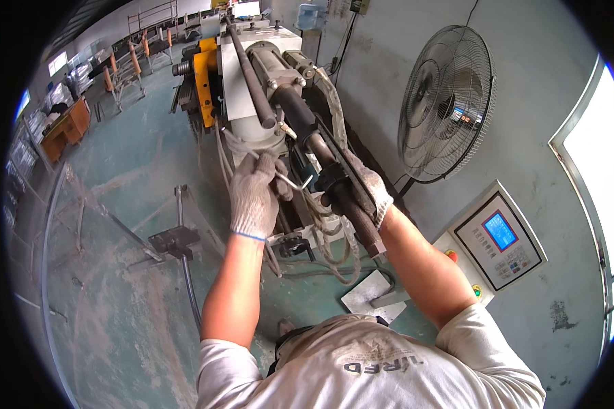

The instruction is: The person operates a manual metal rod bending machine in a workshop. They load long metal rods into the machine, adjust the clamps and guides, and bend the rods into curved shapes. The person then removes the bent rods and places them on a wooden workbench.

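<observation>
My left hand (254, 194), in a white knit glove, is closed around a thin bent metal rod (293, 181). One end of this rod pokes out past my fingers with a hooked tip, the other toward the machine. On the right, my gloved right hand (374, 187) grips a dark flat metal bar (348, 167) lying along a thick machine shaft (361, 228). Most of its fingers are hidden behind the bar and shaft. A black collar (332, 178) sits around the shaft between my hands. The shaft comes out of the machine's cylinder (273, 67).
Right of the machine stand a large fan (449, 102) and a control panel (501, 235) with a lit screen. Hoses (339, 255) hang beneath the shaft. A metal stand (175, 240) is on the floor at left. An orange bracket (205, 82) juts from the machine's left side.
</observation>
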`<state>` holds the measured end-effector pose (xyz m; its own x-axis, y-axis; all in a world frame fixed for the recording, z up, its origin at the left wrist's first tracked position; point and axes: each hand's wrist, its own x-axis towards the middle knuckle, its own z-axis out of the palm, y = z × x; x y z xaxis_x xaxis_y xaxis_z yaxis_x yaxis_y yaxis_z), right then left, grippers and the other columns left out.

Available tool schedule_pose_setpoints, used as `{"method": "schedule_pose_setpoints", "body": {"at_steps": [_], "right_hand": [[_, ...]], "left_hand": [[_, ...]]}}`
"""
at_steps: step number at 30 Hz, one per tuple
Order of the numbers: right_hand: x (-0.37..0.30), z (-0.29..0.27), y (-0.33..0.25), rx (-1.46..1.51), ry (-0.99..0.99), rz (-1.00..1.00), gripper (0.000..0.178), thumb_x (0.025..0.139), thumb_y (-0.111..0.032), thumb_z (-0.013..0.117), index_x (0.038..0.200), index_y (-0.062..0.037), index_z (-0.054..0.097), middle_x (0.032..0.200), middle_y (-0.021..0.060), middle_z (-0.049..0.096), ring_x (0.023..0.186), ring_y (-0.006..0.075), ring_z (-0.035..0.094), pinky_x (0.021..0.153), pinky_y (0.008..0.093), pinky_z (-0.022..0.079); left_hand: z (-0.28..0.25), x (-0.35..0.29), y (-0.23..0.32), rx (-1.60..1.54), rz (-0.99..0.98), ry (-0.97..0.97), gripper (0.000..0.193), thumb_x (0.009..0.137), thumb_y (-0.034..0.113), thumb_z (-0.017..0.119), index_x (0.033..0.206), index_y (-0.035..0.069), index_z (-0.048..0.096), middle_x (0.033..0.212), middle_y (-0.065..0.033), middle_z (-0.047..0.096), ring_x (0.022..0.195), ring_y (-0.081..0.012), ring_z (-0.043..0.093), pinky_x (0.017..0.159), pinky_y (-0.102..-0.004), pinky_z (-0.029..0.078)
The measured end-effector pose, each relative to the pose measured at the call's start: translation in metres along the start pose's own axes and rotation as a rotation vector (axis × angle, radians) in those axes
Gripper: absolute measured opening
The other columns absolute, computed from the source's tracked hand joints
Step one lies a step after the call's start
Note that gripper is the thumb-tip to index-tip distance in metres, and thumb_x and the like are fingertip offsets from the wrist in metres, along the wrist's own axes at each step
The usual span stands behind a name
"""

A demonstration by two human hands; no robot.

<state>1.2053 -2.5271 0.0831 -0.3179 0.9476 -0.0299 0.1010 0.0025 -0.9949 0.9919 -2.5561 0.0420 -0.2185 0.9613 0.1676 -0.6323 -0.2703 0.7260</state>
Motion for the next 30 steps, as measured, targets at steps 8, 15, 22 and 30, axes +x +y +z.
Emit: {"method": "schedule_pose_setpoints", "body": {"at_steps": [8, 15, 22, 30], "right_hand": [[-0.003, 0.005, -0.004, 0.029, 0.056, 0.08, 0.047, 0.113, -0.047, 0.067, 0.141, -0.0095, 0.063, 0.095, 0.0076, 0.072, 0.068, 0.0177, 0.073, 0.053, 0.0307, 0.055], [-0.011, 0.019, -0.021, -0.163, 0.133, 0.072, 0.058, 0.11, -0.06, 0.066, 0.137, -0.0089, 0.068, 0.089, 0.0026, 0.07, 0.066, 0.0106, 0.069, 0.059, 0.0303, 0.054], [-0.013, 0.015, -0.007, -0.497, 0.16, -0.227, 0.054, 0.11, -0.055, 0.067, 0.136, -0.0071, 0.068, 0.088, 0.0037, 0.07, 0.064, 0.0113, 0.068, 0.057, 0.0303, 0.052], [0.001, 0.0, 0.021, -0.476, 0.03, -0.574, 0.045, 0.113, -0.045, 0.067, 0.134, -0.0054, 0.065, 0.09, 0.0043, 0.07, 0.064, 0.0117, 0.068, 0.052, 0.0293, 0.051]], "left_hand": [[-0.003, 0.018, -0.007, -0.023, -0.182, -0.119, 0.017, 0.115, 0.022, 0.069, 0.121, 0.006, 0.07, 0.09, -0.005, 0.068, 0.064, -0.0155, 0.058, 0.062, -0.0343, 0.046], [-0.007, 0.032, -0.025, -0.027, -0.193, -0.123, 0.016, 0.114, 0.026, 0.07, 0.117, 0.01, 0.07, 0.092, -0.0026, 0.069, 0.065, -0.014, 0.056, 0.064, -0.0329, 0.046], [-0.008, 0.033, -0.034, -0.181, -0.313, -0.138, 0.016, 0.115, 0.026, 0.07, 0.119, 0.011, 0.072, 0.092, 0.0013, 0.068, 0.07, -0.011, 0.055, 0.065, -0.0274, 0.043], [-0.001, 0.041, -0.041, -0.153, -0.425, -0.037, 0.012, 0.113, 0.021, 0.071, 0.117, 0.011, 0.075, 0.091, 0.002, 0.07, 0.068, -0.0102, 0.053, 0.064, -0.0275, 0.042]]}}
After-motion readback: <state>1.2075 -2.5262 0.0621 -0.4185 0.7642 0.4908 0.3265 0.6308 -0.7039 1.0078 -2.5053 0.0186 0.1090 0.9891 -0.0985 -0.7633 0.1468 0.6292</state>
